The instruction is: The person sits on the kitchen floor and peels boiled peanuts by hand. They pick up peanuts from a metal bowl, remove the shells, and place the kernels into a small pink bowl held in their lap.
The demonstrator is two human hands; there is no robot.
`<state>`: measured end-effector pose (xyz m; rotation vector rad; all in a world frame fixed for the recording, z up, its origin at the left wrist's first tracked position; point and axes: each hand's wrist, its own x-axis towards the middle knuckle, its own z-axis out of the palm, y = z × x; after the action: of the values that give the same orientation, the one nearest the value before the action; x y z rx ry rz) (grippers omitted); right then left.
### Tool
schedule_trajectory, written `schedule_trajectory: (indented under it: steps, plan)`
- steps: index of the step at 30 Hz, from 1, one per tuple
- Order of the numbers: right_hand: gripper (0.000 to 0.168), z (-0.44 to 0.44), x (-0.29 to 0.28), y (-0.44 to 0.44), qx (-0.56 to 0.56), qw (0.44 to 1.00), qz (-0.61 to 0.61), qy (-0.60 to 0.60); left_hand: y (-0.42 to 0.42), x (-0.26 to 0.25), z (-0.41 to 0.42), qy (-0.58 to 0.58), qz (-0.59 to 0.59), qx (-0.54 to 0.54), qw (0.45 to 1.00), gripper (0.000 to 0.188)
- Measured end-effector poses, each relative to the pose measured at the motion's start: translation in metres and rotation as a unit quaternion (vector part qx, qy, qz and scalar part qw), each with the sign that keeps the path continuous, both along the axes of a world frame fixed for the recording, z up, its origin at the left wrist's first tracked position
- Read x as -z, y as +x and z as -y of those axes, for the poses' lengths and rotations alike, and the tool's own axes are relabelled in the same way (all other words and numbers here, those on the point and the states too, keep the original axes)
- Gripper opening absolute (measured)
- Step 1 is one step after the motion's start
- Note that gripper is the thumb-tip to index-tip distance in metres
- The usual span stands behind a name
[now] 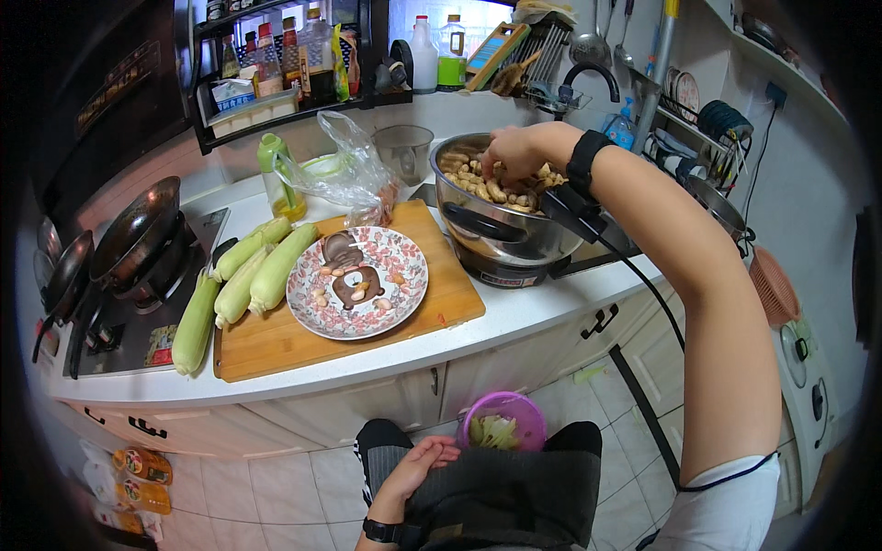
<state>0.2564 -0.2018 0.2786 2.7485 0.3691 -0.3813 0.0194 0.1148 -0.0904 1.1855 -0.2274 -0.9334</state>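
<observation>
My right hand (518,156) reaches into a stainless steel pot (475,231) filled with unshelled peanuts (490,189). Its fingertips are down among the shells, so I cannot tell whether they grip one. My left hand (428,457) rests low by my lap, fingers loosely extended, with nothing seen in it. Left of the pot, a floral plate (400,313) with a brown bear picture carries several shelled peanut kernels (383,303). The plate lies on a wooden cutting board (448,296).
Several pale green zucchini (284,265) lie at the board's left, beside a gas stove with a wok (138,231). Behind the board are a plastic bag (351,169) and an oil bottle (281,179). A black cable (641,275) hangs beneath my right arm. A purple bin (534,420) with peelings stands below.
</observation>
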Motion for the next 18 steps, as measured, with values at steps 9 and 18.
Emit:
schedule_trajectory:
  steps: [9,18]
  plan:
    - [0.017,-0.004,-0.036,-0.053,-0.050,0.980,0.180,0.073,-0.002,-0.012,0.002,-0.023,0.028,-0.008,0.999,0.028]
    - [0.017,-0.042,0.156,-0.251,-0.118,0.675,0.269,0.677,0.006,-0.105,0.039,-0.128,0.163,-0.061,0.976,0.043]
